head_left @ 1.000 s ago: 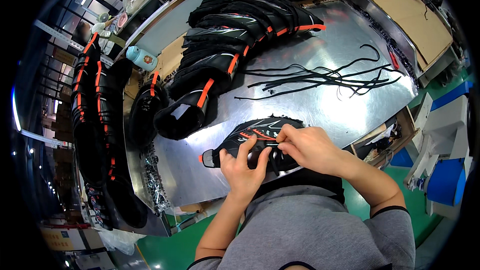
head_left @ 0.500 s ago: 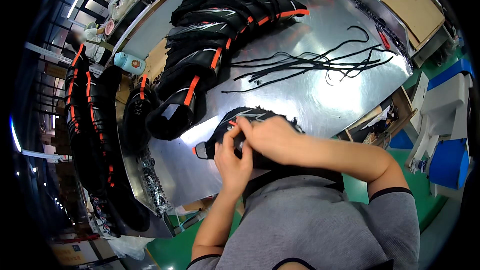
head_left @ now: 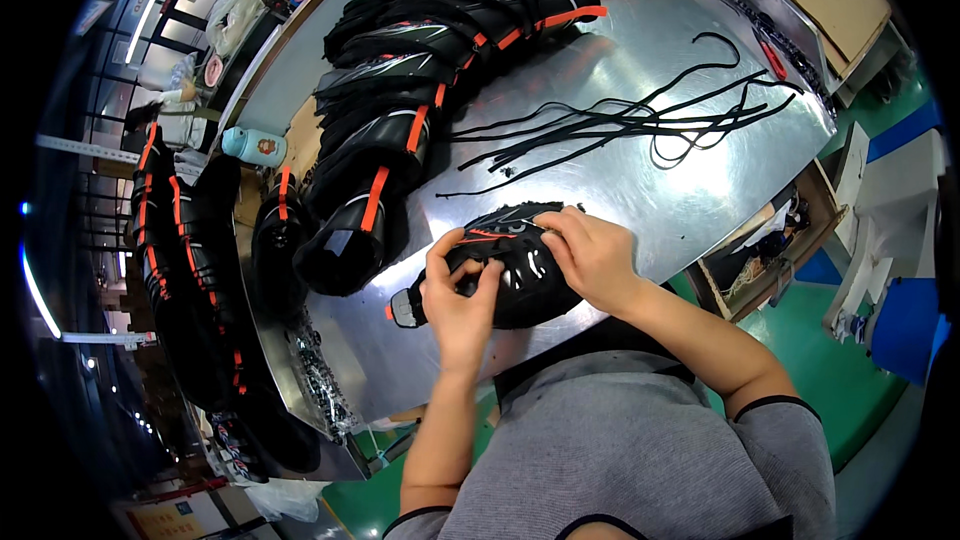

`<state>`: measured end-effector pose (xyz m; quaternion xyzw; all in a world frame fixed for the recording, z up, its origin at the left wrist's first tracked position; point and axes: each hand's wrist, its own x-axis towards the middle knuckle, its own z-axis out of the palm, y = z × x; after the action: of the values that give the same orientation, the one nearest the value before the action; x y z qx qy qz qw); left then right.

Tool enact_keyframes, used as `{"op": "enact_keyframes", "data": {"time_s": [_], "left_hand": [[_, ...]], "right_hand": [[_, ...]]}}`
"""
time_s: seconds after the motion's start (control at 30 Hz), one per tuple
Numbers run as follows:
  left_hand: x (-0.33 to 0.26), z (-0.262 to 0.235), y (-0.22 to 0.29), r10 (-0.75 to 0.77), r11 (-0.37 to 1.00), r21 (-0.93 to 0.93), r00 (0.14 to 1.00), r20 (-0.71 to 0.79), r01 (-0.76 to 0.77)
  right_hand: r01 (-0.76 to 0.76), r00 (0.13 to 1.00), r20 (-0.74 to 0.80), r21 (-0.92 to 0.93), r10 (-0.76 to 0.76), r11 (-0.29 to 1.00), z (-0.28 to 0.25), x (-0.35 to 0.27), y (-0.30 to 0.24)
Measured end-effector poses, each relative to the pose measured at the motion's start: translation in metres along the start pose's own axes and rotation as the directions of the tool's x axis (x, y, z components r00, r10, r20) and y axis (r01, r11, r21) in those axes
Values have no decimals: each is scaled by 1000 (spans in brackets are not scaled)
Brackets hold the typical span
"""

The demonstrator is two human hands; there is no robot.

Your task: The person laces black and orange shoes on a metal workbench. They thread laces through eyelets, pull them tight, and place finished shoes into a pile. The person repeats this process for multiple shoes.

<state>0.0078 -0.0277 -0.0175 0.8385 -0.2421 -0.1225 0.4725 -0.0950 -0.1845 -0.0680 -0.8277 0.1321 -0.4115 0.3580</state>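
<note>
A black boot upper (head_left: pixel 520 290) with red trim, shiny loops and a grey end patch lies on the metal tabletop (head_left: pixel 640 230) close to my body. My left hand (head_left: pixel 458 300) is curled over its left part, fingers bent and gripping its edge near the red trim. My right hand (head_left: pixel 598 258) is at the upper's far right edge, thumb and forefinger drawn together. Whatever lies between those fingertips is too small to make out. Beyond the upper, several loose black laces (head_left: pixel 620 125) lie spread over the metal.
A long row of overlapping black boot uppers (head_left: pixel 410 60) with orange strips runs along the table's far left. More stacked uppers (head_left: pixel 185 270) stand beyond the left edge. Also around are a light-blue bottle (head_left: pixel 254 146), a red-handled tool (head_left: pixel 772 60) and an open drawer (head_left: pixel 770 240).
My right hand has moved away from my left hand, toward the right edge of the boot upper, uncovering its shiny loops. My left hand stays on the upper's left part.
</note>
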Motion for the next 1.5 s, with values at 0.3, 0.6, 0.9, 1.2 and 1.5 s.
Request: {"op": "enact_keyframes", "data": {"time_s": [0.3, 0.6, 0.9, 1.2, 1.5], "left_hand": [[10, -45, 10, -200, 828, -410, 884, 422, 383], [10, -36, 14, -204, 792, -445, 868, 452, 418], [30, -24, 0, -232, 849, -394, 917, 324, 353], [-1, -41, 23, 47, 998, 28, 954, 298, -58], [-18, -35, 16, 167, 949, 236, 967, 194, -211]], "right_hand": [[-112, 994, 49, 308, 102, 945, -11, 16, -10], [269, 953, 127, 69, -276, 961, 12, 23, -25], [376, 873, 122, 451, -473, 810, -38, -6, -98], [-363, 837, 542, 456, 70, 812, -42, -16, -57], [-542, 731, 548, 101, 408, 834, -13, -12, -34]]}}
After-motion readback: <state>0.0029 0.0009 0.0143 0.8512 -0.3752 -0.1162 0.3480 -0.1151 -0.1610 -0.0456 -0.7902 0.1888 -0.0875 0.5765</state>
